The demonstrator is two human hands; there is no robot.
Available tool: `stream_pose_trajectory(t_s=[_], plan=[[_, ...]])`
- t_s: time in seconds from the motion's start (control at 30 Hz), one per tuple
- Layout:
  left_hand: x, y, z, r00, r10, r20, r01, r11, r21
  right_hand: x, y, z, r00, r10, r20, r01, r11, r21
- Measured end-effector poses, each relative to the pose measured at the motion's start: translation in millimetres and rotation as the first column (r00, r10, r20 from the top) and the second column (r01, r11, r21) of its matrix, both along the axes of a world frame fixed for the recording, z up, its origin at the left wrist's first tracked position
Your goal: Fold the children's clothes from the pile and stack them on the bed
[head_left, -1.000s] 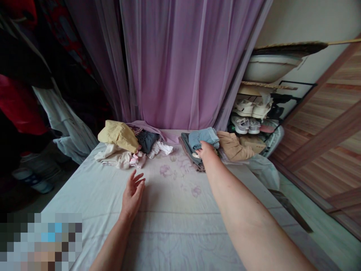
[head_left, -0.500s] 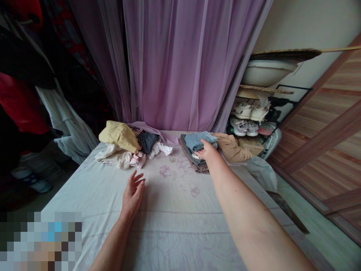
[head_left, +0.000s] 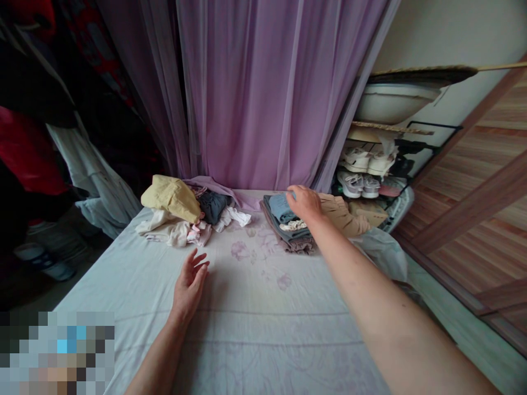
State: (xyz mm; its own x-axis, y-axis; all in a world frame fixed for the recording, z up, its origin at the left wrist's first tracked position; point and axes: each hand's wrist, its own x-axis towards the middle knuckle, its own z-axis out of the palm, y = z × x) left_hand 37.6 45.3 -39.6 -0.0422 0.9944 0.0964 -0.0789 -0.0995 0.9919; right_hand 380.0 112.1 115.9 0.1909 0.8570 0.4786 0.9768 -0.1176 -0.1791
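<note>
My left hand (head_left: pixel 190 283) hovers low over the bed's front left with its fingers apart and nothing in them. My right hand (head_left: pixel 305 203) rests palm down on a folded blue denim garment (head_left: pixel 281 207), fingers reaching over its top and hiding its right part. That garment lies on top of a stack of folded dark clothes (head_left: pixel 300 235). A cream ruffled edge (head_left: pixel 293 225) pokes out just beneath the denim. Tan pants (head_left: pixel 338 213) with a gathered waist lie directly right of the stack, partly behind my wrist.
A loose heap at the back left holds a yellow garment (head_left: pixel 171 196), a dark one (head_left: pixel 214 206), and white pieces (head_left: pixel 233 218). Purple curtains (head_left: pixel 247 99) hang behind the bed (head_left: pixel 263 318). A rack with shoes (head_left: pixel 360 184) and a basin (head_left: pixel 395 103) stands right, near a wooden door (head_left: pixel 473 208).
My right hand has let go of the denim's near edge and moved up onto its top, uncovering the cream ruffle. The left hand has hardly moved.
</note>
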Motion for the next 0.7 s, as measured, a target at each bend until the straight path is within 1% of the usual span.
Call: stream_pose_trajectory(t_s=[0.07, 0.13, 0.23, 0.3, 0.37, 0.43, 0.57, 0.63, 0.7], plan=[[0, -1, 1.0, 1.0, 0.007, -0.012, -0.006, 1.0, 0.0, 12, 17, 2, 0.992, 0.034, 0.122, -0.022, 0.995, -0.099], [0, -1, 0.6, 1.0, 0.012, -0.025, -0.012, 1.0, 0.001, 22, 28, -5, 0.985, 0.042, 0.168, 0.0, 0.971, -0.239], [0, 0, -1.2, 0.999, 0.011, -0.036, -0.011, 1.0, 0.004, 30, 32, -31, 0.986, 0.042, 0.16, 0.032, 0.901, -0.432], [-1, 0, -2.3, 0.999, 0.01, -0.043, -0.009, 1.0, 0.011, 31, 29, -50, 0.989, 0.036, 0.141, 0.04, 0.863, -0.504], [-1, 1, -3.0, 0.999, 0.006, -0.051, -0.005, 1.0, 0.014, 31, 24, -64, 0.991, 0.026, 0.128, 0.046, 0.845, -0.532], [-1, 1, -3.1, 0.999, 0.0, -0.054, 0.001, 1.0, 0.013, 31, 20, -72, 0.993, 0.013, 0.119, 0.055, 0.832, -0.552], [-1, 0, -2.0, 0.998, 0.001, -0.056, 0.0, 1.0, 0.01, 28, 19, -69, 0.993, 0.003, 0.118, 0.064, 0.824, -0.562], [0, 0, -1.0, 0.998, 0.011, -0.055, -0.011, 1.0, 0.016, 25, 18, -66, 0.992, 0.007, 0.126, 0.063, 0.835, -0.547], [0, -1, -0.2, 0.998, 0.014, -0.056, -0.013, 1.0, 0.018, 20, 16, -64, 0.99, 0.005, 0.138, 0.066, 0.858, -0.509]])
